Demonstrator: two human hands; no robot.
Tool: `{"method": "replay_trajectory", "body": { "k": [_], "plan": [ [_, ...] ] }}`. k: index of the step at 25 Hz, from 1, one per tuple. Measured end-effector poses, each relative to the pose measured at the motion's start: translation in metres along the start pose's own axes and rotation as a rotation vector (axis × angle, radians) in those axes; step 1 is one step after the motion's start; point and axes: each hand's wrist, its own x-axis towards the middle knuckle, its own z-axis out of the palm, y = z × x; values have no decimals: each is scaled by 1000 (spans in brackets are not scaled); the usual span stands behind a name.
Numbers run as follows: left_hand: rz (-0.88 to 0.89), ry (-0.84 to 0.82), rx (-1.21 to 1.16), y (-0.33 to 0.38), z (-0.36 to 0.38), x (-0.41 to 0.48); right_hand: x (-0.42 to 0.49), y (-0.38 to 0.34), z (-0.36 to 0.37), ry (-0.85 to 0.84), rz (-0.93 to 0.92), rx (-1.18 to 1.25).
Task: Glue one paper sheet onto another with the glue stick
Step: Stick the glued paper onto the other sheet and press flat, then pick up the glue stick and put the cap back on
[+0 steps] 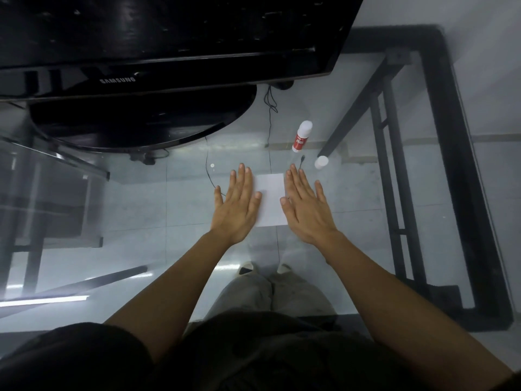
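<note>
Glass table, transparent top, black frame along its right edge and near right corner; floor tiles and the person's shoes visible through it.

1. Monitor, black, "SAMSUNG" on the bezel, on a round black base; occupies the far left of the table. Thin black cable trails from under it toward the middle.

2. Left hand, palm down, fingers spread flat and straight, pointing to the far edge. It covers the left margin of the paper.

3. Paper, white, rectangular, lying flat at the table's middle between the two hands; long axis runs from near edge to far edge. Whether one sheet or two stacked: cannot tell.

4. Right hand, palm down, fingers spread flat, angled slightly to the far left. It covers the paper's right margin.

5. Glue stick, white with red label, uncapped, beyond the paper toward the far right; appears upright, leaning in the wide-angle view.

6. Cap, white, separate, just beside the glue stick on its near right, close to the right hand's fingertips.
</note>
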Motion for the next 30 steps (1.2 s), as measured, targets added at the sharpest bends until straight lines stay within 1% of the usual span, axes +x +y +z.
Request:
{"method": "replay_trajectory", "body": {
  "k": [2,4,6,8,10,14,18,20,23,25,26,28,29,30],
  "plan": [
    [-14,92,-148,2,-12,1,-7,4,-4,67,37,52],
    [-12,165,-216,9,-23,9,-17,13,-3,92,124,40],
    [-1,165,-255,22,-33,26,-24,22,0,77,232,5],
    [33,151,-245,38,-42,48,-27,28,5,63,306,-40],
    [74,152,-254,54,-47,70,-26,29,9,63,324,-83],
    [111,124,-362,76,-44,104,-26,31,14,100,326,-110],
    [120,161,-349,85,-38,116,-26,33,18,127,331,-85],
    [119,153,-412,87,-41,110,-26,33,18,134,325,-77],
    [70,132,-623,87,-51,87,-26,33,17,129,308,-72],
    [22,139,-655,82,-54,63,-26,30,16,117,312,-73],
    [-6,143,-652,78,-54,51,-26,31,16,97,320,-72],
    [-47,170,-721,68,-56,25,-25,29,9,42,327,-63],
    [-54,191,-764,64,-58,14,-23,28,-1,30,330,-20],
    [-55,209,-788,61,-62,5,-21,25,-13,60,334,83]
  ]
}}
